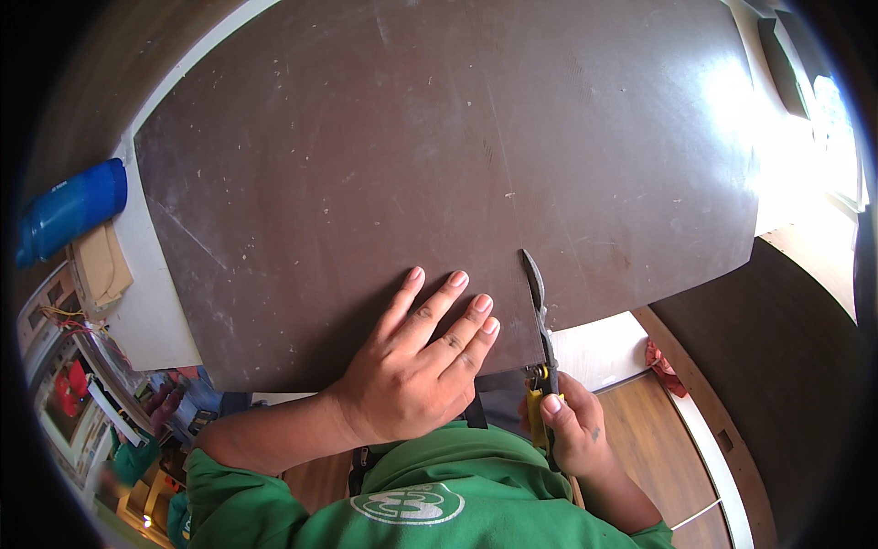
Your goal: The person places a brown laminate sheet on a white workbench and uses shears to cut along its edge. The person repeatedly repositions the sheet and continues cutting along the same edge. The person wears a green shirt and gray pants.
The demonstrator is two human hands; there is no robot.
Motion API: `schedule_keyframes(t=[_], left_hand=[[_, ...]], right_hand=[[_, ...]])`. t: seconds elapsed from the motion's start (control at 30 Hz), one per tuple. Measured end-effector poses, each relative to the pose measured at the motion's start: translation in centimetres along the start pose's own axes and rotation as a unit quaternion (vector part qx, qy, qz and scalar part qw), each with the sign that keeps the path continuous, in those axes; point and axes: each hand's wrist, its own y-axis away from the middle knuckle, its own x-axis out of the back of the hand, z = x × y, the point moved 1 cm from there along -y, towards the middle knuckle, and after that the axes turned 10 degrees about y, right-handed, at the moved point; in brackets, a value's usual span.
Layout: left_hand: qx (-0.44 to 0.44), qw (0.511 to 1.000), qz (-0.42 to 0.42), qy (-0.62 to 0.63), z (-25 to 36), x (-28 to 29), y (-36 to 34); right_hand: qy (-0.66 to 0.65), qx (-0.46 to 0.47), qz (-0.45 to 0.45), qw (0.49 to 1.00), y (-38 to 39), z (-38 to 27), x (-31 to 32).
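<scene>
A large dark brown sheet [384, 156], scuffed with pale flecks and scratches, lies across the work surface in front of me. My left hand [416, 366] rests flat on it near the front edge, fingers spread and pointing away. Closed round the handles of a pair of tin snips [538, 302] is my right hand [567, 425]. The snips have dark blades and yellow-and-black grips. One blade shows on top of the sheet at its near edge, along a short slit; the other blade is hidden beneath.
A blue bottle [78, 210] lies at the left on the white table [155, 316], beside some tan cardboard [102, 265]. Shelves with wires and mixed items stand lower left. A dark panel [759, 366] and a red cloth [665, 368] are at the right. Strong light glares upper right.
</scene>
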Motion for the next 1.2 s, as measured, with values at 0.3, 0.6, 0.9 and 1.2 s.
schedule_keyframes(t=[0.3,0.6,0.9,1.2], left_hand=[[0.002,1.000,0.002,0.013,-0.09,0.15,0.16],[-0.001,1.000,-0.007,0.001,0.09,0.19,0.24],[0.000,1.000,-0.006,0.011,0.01,0.38,0.33],[0.003,1.000,-0.006,0.017,0.20,0.50,0.25]], right_hand=[[0.023,-0.006,0.007,1.000,0.16,-0.28,0.13],[0.035,-0.028,-0.021,0.999,-0.08,0.19,0.44],[0.051,-0.007,0.004,0.999,-0.04,-0.32,0.10],[0.040,-0.034,-0.008,0.999,0.11,-0.24,-0.01]])
